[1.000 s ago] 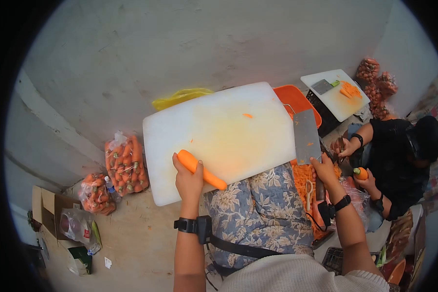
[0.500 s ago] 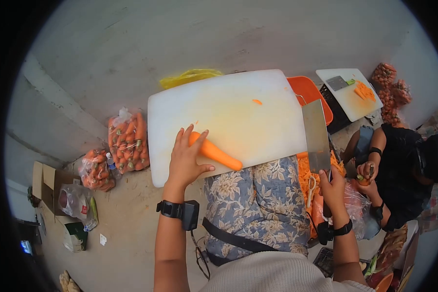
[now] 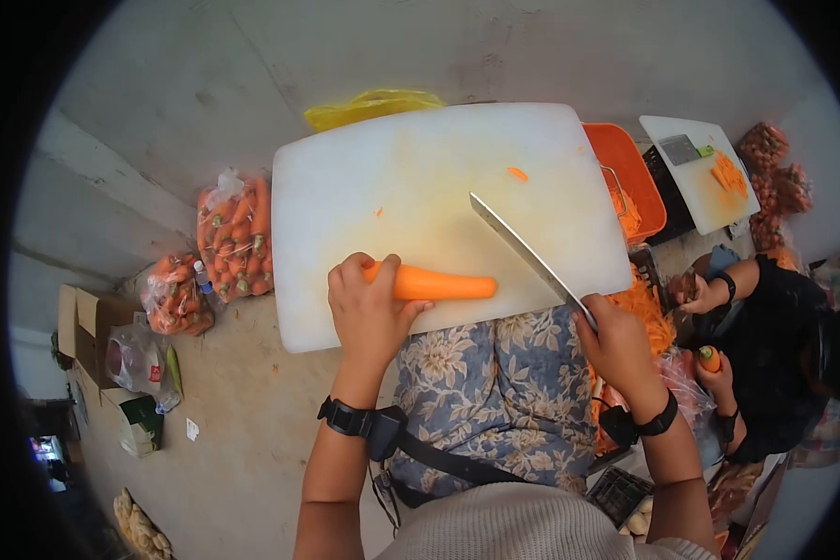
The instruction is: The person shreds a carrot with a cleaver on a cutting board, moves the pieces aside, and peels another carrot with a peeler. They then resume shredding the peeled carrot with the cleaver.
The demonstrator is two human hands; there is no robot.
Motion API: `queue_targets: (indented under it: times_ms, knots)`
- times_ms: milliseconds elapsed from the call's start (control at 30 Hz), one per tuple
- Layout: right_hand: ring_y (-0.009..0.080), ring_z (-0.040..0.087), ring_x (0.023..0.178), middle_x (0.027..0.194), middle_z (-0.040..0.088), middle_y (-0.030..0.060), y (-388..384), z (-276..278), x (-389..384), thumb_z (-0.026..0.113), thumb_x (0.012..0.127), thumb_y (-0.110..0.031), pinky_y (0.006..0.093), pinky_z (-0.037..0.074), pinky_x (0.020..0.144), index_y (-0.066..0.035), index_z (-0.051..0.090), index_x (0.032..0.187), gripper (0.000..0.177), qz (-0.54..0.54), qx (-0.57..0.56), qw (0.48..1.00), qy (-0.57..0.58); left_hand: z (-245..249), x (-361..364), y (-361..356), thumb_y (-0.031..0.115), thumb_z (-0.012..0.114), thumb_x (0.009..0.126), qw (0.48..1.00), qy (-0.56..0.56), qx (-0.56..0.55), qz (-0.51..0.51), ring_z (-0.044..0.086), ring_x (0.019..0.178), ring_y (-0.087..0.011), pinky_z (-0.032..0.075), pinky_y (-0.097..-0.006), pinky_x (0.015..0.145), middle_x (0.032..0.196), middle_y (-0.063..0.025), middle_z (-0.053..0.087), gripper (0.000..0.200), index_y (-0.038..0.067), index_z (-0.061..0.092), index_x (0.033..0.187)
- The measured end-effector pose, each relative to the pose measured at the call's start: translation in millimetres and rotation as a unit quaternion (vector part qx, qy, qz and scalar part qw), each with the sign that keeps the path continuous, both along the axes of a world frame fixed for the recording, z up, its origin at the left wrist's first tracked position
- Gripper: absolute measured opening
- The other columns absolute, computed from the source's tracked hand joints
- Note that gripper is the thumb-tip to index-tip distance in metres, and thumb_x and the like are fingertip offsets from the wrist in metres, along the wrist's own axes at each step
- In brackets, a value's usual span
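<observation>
A peeled carrot (image 3: 446,285) lies near the front edge of the white cutting board (image 3: 345,182), its narrower end pointing right. My left hand (image 3: 369,303) is closed over the carrot's thick left end, fingers curled on top and thumb on the near side. In my right hand (image 3: 611,341) is the handle of a cleaver (image 3: 527,252). Its blade is turned edge-on, slanting over the board to the right of the carrot and apart from it. Small orange carrot scraps (image 3: 517,175) sit on the board.
Bags of carrots (image 3: 236,238) stand at left beside a cardboard box (image 3: 89,322). An orange bin (image 3: 646,182) and shredded carrot (image 3: 646,313) are to the right. A co-worker (image 3: 775,355) there holds another carrot (image 3: 709,358), near a second board (image 3: 695,201) with a cleaver.
My left hand has closed on the carrot, which now lies nearly level instead of slanting. The cleaver has swung left over the board, its blade turning from flat to edge-on.
</observation>
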State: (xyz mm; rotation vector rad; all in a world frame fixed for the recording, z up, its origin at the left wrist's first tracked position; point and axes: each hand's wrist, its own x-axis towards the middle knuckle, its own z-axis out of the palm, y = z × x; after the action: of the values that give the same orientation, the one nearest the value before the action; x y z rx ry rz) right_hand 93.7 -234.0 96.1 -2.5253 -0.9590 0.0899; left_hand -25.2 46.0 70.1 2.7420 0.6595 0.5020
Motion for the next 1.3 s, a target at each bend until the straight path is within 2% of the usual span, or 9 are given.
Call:
queue_targets:
  times_ms: [133, 233, 667, 767, 833, 933, 1167, 1267, 1300]
  knots:
    - [0.0390, 0.062, 0.066, 0.072, 0.063, 0.0206, 10.6, 2.3, -2.9, 0.060, 0.088, -0.014, 0.0473, 0.048, 0.060, -0.003, 0.061, 0.100, 0.017, -0.013, -0.007, 1.000, 0.023, -20.3, 8.9, 5.9, 0.036, 0.087, 0.058, 0.993, -0.109, -0.007, -0.052, 0.049, 0.101, -0.0317, 0.044, -0.0419, 0.087, 0.109, -0.0144, 0.052, 0.066, 0.005, 0.062, 0.110]
    - [0.0397, 0.062, 0.067, 0.072, 0.063, 0.0212, 15.1, 0.4, -5.8, 0.060, 0.088, -0.014, 0.0472, 0.048, 0.060, -0.002, 0.062, 0.102, 0.019, -0.023, 0.020, 0.999, 0.022, -9.5, 14.8, -8.3, 0.037, 0.084, 0.063, 0.997, -0.016, -0.062, -0.045, 0.052, 0.096, -0.0301, 0.045, -0.0406, 0.083, 0.102, -0.0135, 0.054, 0.062, 0.003, 0.062, 0.109]
    - [0.0388, 0.059, 0.060, 0.064, 0.057, 0.0190, 25.0, 54.2, -28.3, 0.057, 0.092, -0.012, 0.0442, 0.044, 0.053, 0.001, 0.056, 0.104, 0.018, -0.102, 0.145, 0.984, -0.005, -30.2, 12.5, -23.4, 0.028, 0.078, 0.072, 0.982, -0.128, -0.098, -0.097, 0.054, 0.090, -0.0293, 0.046, -0.0390, 0.077, 0.097, -0.0116, 0.055, 0.047, 0.003, 0.063, 0.109]
    - [0.0390, 0.060, 0.059, 0.063, 0.057, 0.0204, 30.1, 41.2, -23.2, 0.055, 0.093, -0.012, 0.0459, 0.045, 0.053, 0.002, 0.051, 0.097, 0.016, -0.084, 0.081, 0.992, -0.049, -29.5, 12.9, -26.2, 0.029, 0.078, 0.072, 0.984, -0.118, -0.094, -0.089, 0.055, 0.089, -0.0288, 0.046, -0.0389, 0.077, 0.096, -0.0114, 0.055, 0.046, 0.003, 0.064, 0.108]
    - [0.0401, 0.061, 0.059, 0.063, 0.058, 0.0225, 34.2, 13.8, -14.4, 0.053, 0.092, -0.012, 0.0482, 0.048, 0.055, 0.002, 0.046, 0.088, 0.016, -0.019, -0.075, 0.997, 0.025, -30.8, 13.8, -26.2, 0.029, 0.078, 0.072, 0.985, -0.129, -0.076, -0.088, 0.055, 0.089, -0.0288, 0.047, -0.0391, 0.077, 0.096, -0.0113, 0.056, 0.046, 0.003, 0.064, 0.107]
    - [0.0441, 0.060, 0.065, 0.068, 0.059, 0.0262, 40.8, -3.1, -13.3, 0.053, 0.092, -0.014, 0.0521, 0.047, 0.059, 0.002, 0.046, 0.086, 0.019, -0.038, -0.097, 0.993, 0.051, -35.6, 13.0, -24.1, 0.030, 0.078, 0.072, 0.985, -0.127, -0.071, -0.093, 0.056, 0.089, -0.0290, 0.047, -0.0389, 0.076, 0.094, -0.0112, 0.057, 0.046, 0.003, 0.064, 0.106]
    - [0.0460, 0.060, 0.066, 0.067, 0.059, 0.0264, 32.2, -8.2, -8.7, 0.053, 0.092, -0.016, 0.0534, 0.047, 0.060, 0.003, 0.047, 0.087, 0.020, -0.049, -0.060, 0.995, 0.065, -42.7, 11.3, -21.4, 0.035, 0.077, 0.073, 0.980, -0.150, -0.070, -0.112, 0.056, 0.089, -0.0279, 0.047, -0.0392, 0.076, 0.094, -0.0103, 0.056, 0.049, 0.005, 0.065, 0.110]
    - [0.0404, 0.061, 0.059, 0.064, 0.058, 0.0243, 22.0, -22.0, 0.6, 0.053, 0.092, -0.016, 0.0484, 0.049, 0.056, 0.004, 0.048, 0.088, 0.022, -0.015, -0.015, 1.000, 0.003, -44.8, 11.2, -21.6, 0.035, 0.077, 0.073, 0.978, -0.168, -0.052, -0.112, 0.056, 0.088, -0.0281, 0.047, -0.0392, 0.075, 0.094, -0.0101, 0.057, 0.049, 0.005, 0.065, 0.110]
    - [0.0391, 0.061, 0.057, 0.063, 0.058, 0.0231, 20.5, -23.7, 7.5, 0.053, 0.092, -0.016, 0.0473, 0.049, 0.054, 0.003, 0.048, 0.087, 0.020, -0.038, 0.018, 0.997, 0.057, -43.8, 11.1, -21.9, 0.035, 0.077, 0.073, 0.977, -0.170, -0.057, -0.113, 0.056, 0.087, -0.0281, 0.047, -0.0392, 0.075, 0.093, -0.0101, 0.057, 0.049, 0.005, 0.065, 0.110]
